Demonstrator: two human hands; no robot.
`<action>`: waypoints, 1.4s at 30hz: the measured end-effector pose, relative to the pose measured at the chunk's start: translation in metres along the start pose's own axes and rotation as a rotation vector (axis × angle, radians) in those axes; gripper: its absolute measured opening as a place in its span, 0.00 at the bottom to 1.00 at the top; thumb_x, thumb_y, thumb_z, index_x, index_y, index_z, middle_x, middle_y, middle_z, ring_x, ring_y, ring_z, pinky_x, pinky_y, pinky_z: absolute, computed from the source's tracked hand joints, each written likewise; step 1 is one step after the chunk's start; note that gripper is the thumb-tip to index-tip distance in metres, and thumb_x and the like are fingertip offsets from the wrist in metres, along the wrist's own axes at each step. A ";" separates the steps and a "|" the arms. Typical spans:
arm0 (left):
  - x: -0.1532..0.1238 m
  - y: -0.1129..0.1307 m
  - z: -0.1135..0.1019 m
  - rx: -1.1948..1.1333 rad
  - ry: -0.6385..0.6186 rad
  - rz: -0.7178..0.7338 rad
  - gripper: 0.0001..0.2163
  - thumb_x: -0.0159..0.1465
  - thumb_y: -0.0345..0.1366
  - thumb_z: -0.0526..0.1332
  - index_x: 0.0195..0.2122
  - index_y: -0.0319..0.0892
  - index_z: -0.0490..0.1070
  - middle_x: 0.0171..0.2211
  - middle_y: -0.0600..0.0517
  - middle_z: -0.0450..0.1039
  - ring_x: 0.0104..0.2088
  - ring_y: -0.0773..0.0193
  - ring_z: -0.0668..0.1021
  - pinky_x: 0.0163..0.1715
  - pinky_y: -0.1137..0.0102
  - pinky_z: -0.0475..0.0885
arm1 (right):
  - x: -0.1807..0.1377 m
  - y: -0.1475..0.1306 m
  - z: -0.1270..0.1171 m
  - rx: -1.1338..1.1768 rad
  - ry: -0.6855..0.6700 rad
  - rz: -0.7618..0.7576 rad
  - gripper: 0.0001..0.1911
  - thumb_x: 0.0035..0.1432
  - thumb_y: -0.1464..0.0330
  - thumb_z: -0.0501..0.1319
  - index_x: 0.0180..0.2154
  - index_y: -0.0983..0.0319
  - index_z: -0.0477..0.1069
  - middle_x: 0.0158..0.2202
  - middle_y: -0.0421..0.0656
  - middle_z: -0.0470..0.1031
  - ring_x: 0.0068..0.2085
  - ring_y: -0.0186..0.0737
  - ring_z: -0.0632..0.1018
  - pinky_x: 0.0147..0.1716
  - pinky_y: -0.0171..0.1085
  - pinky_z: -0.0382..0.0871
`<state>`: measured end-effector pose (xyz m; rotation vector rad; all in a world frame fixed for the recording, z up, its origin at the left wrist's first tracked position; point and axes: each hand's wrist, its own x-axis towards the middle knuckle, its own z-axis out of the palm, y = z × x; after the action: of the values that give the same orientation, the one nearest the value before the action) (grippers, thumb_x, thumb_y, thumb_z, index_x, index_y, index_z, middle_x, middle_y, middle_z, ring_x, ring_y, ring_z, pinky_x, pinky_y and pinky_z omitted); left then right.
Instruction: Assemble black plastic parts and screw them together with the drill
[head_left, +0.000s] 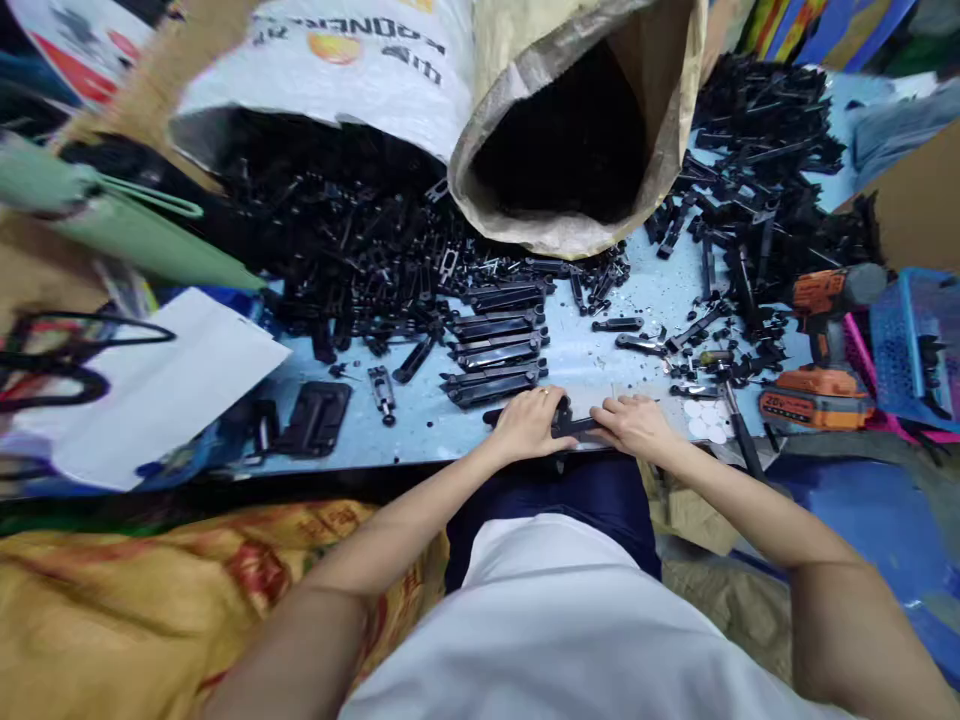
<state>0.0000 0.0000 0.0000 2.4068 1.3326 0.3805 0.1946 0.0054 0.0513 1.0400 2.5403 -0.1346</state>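
Note:
Both hands rest at the near edge of a light blue table (600, 360). My left hand (529, 425) is curled over one end of a long black plastic part (574, 425), and my right hand (634, 425) grips its other end. The part lies flat between the two hands. Just beyond them, several similar long black parts (495, 350) are laid side by side in a neat stack.
Two big woven sacks (570, 130) lie open on the table, spilling heaps of black plastic pieces (337, 230). An orange cordless drill (821, 345) and a blue basket (915, 340) stand at the right. A white sheet (165, 390) lies at the left.

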 end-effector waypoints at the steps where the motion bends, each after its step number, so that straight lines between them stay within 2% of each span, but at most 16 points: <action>1: -0.002 -0.001 0.003 -0.003 0.028 -0.006 0.22 0.51 0.49 0.65 0.40 0.41 0.63 0.36 0.49 0.72 0.38 0.56 0.76 0.35 0.65 0.71 | 0.000 -0.002 -0.002 -0.007 0.033 0.011 0.16 0.65 0.60 0.47 0.43 0.61 0.68 0.36 0.46 0.73 0.35 0.40 0.72 0.29 0.36 0.49; 5: -0.007 -0.004 0.010 -0.026 0.133 0.007 0.15 0.55 0.44 0.61 0.38 0.42 0.64 0.35 0.49 0.72 0.38 0.58 0.76 0.35 0.67 0.71 | 0.001 -0.005 -0.008 -0.037 0.122 0.009 0.15 0.65 0.62 0.48 0.43 0.62 0.67 0.35 0.47 0.73 0.36 0.40 0.72 0.30 0.36 0.49; 8: -0.010 -0.007 0.012 -0.053 0.168 0.058 0.14 0.57 0.47 0.59 0.36 0.42 0.64 0.32 0.50 0.71 0.35 0.60 0.77 0.33 0.69 0.71 | 0.001 -0.002 -0.011 -0.056 0.145 -0.046 0.14 0.65 0.63 0.48 0.42 0.63 0.68 0.34 0.47 0.73 0.35 0.40 0.72 0.30 0.37 0.49; 12: -0.010 -0.006 0.009 -0.054 0.082 0.062 0.17 0.57 0.51 0.58 0.36 0.41 0.65 0.30 0.50 0.71 0.32 0.60 0.76 0.32 0.69 0.70 | 0.001 0.006 -0.003 -0.033 0.163 -0.103 0.15 0.64 0.62 0.49 0.41 0.63 0.69 0.33 0.46 0.73 0.35 0.39 0.72 0.30 0.36 0.51; 14: -0.001 -0.001 0.006 -0.040 0.023 0.066 0.19 0.57 0.52 0.59 0.39 0.41 0.65 0.33 0.48 0.71 0.36 0.58 0.75 0.35 0.67 0.70 | 0.001 0.014 0.005 0.014 0.162 -0.098 0.15 0.63 0.60 0.51 0.39 0.63 0.70 0.33 0.46 0.74 0.36 0.40 0.72 0.31 0.36 0.53; 16: 0.021 0.006 0.000 -0.016 0.004 0.065 0.18 0.59 0.49 0.57 0.43 0.40 0.65 0.40 0.46 0.71 0.42 0.56 0.73 0.40 0.65 0.69 | 0.001 0.027 0.012 0.089 0.182 -0.077 0.16 0.61 0.58 0.53 0.38 0.63 0.71 0.35 0.46 0.74 0.38 0.41 0.72 0.33 0.36 0.55; 19: 0.076 0.015 -0.011 0.057 -0.005 -0.037 0.12 0.65 0.34 0.50 0.48 0.38 0.64 0.44 0.43 0.69 0.46 0.56 0.71 0.44 0.63 0.68 | 0.007 0.056 0.016 0.198 0.279 0.039 0.16 0.63 0.60 0.50 0.42 0.62 0.71 0.41 0.48 0.74 0.42 0.42 0.71 0.38 0.37 0.59; 21: 0.117 0.017 -0.016 0.107 -0.042 -0.132 0.14 0.63 0.25 0.48 0.47 0.36 0.65 0.45 0.41 0.68 0.47 0.56 0.71 0.43 0.64 0.68 | 0.018 0.080 0.014 0.246 0.352 0.234 0.16 0.64 0.64 0.48 0.45 0.63 0.70 0.43 0.49 0.73 0.44 0.44 0.71 0.41 0.39 0.61; 24: 0.167 0.017 -0.017 0.125 -0.039 -0.246 0.16 0.62 0.21 0.47 0.48 0.34 0.66 0.48 0.38 0.67 0.49 0.54 0.70 0.42 0.64 0.69 | 0.042 0.118 0.006 0.289 0.407 0.582 0.16 0.62 0.68 0.48 0.48 0.65 0.68 0.45 0.52 0.72 0.47 0.48 0.70 0.43 0.41 0.62; 27: 0.193 0.015 -0.013 0.117 -0.033 -0.281 0.15 0.62 0.21 0.47 0.46 0.31 0.69 0.46 0.36 0.69 0.50 0.52 0.70 0.42 0.63 0.69 | 0.073 0.147 -0.001 0.316 0.379 0.759 0.17 0.60 0.70 0.50 0.48 0.68 0.67 0.46 0.54 0.70 0.48 0.50 0.70 0.45 0.43 0.63; 30: 0.201 0.017 -0.009 0.099 -0.051 -0.269 0.12 0.60 0.21 0.51 0.40 0.30 0.72 0.39 0.37 0.72 0.45 0.54 0.74 0.42 0.65 0.70 | 0.103 0.160 -0.009 0.313 0.351 0.711 0.19 0.59 0.71 0.52 0.51 0.69 0.65 0.49 0.55 0.69 0.50 0.50 0.69 0.47 0.42 0.62; 33: 0.196 0.019 -0.013 0.085 -0.035 -0.260 0.10 0.58 0.21 0.54 0.38 0.32 0.72 0.37 0.40 0.73 0.41 0.57 0.76 0.40 0.68 0.70 | 0.125 0.161 -0.016 0.266 0.315 0.596 0.20 0.59 0.74 0.50 0.54 0.69 0.61 0.52 0.55 0.66 0.52 0.47 0.68 0.50 0.41 0.61; 36: 0.167 0.013 -0.021 0.064 0.015 -0.249 0.11 0.58 0.22 0.55 0.41 0.33 0.70 0.37 0.41 0.73 0.40 0.57 0.77 0.39 0.68 0.71 | 0.131 0.154 -0.018 0.243 0.260 0.562 0.19 0.59 0.77 0.48 0.51 0.70 0.64 0.49 0.54 0.69 0.49 0.44 0.70 0.48 0.38 0.62; 38: 0.131 0.003 -0.026 -0.045 0.125 -0.244 0.12 0.58 0.24 0.55 0.43 0.36 0.68 0.37 0.44 0.74 0.39 0.58 0.77 0.39 0.67 0.71 | 0.126 0.148 -0.015 0.243 0.238 0.556 0.18 0.57 0.77 0.50 0.49 0.69 0.65 0.47 0.53 0.71 0.46 0.43 0.72 0.46 0.37 0.64; 40: 0.086 -0.010 -0.027 -0.274 0.268 -0.242 0.12 0.57 0.27 0.56 0.42 0.41 0.67 0.32 0.50 0.74 0.35 0.60 0.78 0.37 0.68 0.72 | 0.115 0.142 -0.011 0.243 0.206 0.537 0.17 0.55 0.76 0.52 0.47 0.67 0.67 0.45 0.51 0.73 0.45 0.44 0.73 0.43 0.37 0.65; 42: 0.040 -0.021 -0.024 -0.563 0.371 -0.290 0.08 0.59 0.31 0.55 0.40 0.42 0.65 0.31 0.52 0.72 0.29 0.64 0.78 0.32 0.70 0.73 | 0.102 0.137 -0.007 0.247 0.170 0.516 0.14 0.57 0.74 0.53 0.46 0.65 0.68 0.45 0.51 0.73 0.44 0.46 0.74 0.42 0.38 0.66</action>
<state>-0.0049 0.0489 0.0148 1.7056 1.4522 1.0026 0.2213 0.1725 0.0260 1.8362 2.3437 -0.2255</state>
